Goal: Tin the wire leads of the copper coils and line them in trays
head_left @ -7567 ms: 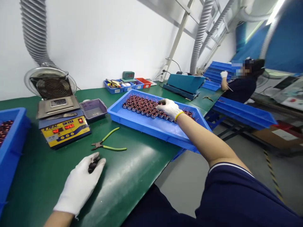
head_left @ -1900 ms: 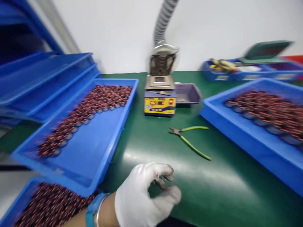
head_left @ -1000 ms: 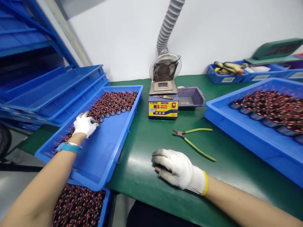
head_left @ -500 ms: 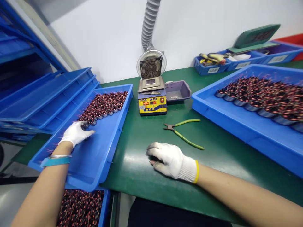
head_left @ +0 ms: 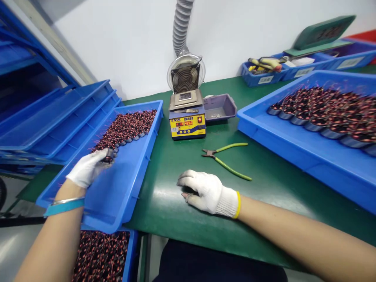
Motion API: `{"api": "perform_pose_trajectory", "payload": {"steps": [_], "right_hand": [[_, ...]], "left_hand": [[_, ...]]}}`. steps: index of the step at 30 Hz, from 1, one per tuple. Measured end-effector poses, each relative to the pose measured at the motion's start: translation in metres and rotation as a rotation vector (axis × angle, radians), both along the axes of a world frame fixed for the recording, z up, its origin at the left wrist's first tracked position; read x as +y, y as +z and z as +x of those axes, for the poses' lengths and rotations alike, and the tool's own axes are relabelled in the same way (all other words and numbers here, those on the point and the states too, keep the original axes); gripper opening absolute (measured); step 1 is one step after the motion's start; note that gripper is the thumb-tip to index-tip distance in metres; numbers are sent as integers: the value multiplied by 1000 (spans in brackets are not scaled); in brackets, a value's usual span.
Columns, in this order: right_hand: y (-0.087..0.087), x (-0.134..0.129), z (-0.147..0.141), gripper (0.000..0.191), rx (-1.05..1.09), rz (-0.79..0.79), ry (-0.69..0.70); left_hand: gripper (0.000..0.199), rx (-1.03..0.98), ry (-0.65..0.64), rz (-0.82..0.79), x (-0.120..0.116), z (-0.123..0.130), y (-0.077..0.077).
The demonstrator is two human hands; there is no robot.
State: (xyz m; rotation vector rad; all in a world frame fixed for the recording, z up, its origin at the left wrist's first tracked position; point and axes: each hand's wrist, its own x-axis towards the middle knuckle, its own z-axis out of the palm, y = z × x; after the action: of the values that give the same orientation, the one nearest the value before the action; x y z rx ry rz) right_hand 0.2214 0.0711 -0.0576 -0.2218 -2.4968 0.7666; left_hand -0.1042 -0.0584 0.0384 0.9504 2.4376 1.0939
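My gloved left hand (head_left: pixel 89 166) pinches a small round black part with copper-coloured wire (head_left: pixel 108 156), at the front end of the rows in the left blue tray (head_left: pixel 129 172). Packed beside it are many similar wired parts (head_left: pixel 126 127), their thin reddish leads sticking up. On the green table (head_left: pixel 164 219) rests my gloved right hand (head_left: pixel 204 190), fingers loosely curved and apart, holding nothing. Just beyond it lie cutting pliers with yellow-green handles (head_left: pixel 232 166), spread apart. Behind the pliers stands a yellow-and-blue solder pot (head_left: pixel 188 127) with a lit display.
A large blue tray (head_left: pixel 264 135) of wired parts fills the right side. Beside the solder pot is a purple-grey bin (head_left: pixel 220 107), under a grey exhaust hose (head_left: pixel 182 27). Small blue bins (head_left: pixel 266 80) line the back. Stacked blue trays (head_left: pixel 58 125) stand left; another filled tray (head_left: pixel 132 254) sits below.
My left hand has closed on one wired part and drawn it slightly toward me, away from the row. My right hand stays resting on the table. The view has shifted slightly.
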Motion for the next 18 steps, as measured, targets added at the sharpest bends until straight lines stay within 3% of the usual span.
{"api": "perform_pose_trajectory", "payload": {"steps": [4,7,9,13,15,18], "right_hand": [[24,-2,-5,43,240,-77,9],[50,1,-1,57,337,-79,103],[61,4,4,57,286,-69,199],[66,15,16,50,108,-134,296],[64,21,20,50,80,-222,231],[62,31,22,49,124,-387,106]], "left_hand": [[45,-499,-222,286,10,82,6],[43,-695,-372,246,19,143,5],[35,-735,-430,178,25,171,2],[36,-829,-460,158,38,196,-7],[37,-882,-427,195,46,200,-10],[40,-952,-250,363,60,200,-14]]}}
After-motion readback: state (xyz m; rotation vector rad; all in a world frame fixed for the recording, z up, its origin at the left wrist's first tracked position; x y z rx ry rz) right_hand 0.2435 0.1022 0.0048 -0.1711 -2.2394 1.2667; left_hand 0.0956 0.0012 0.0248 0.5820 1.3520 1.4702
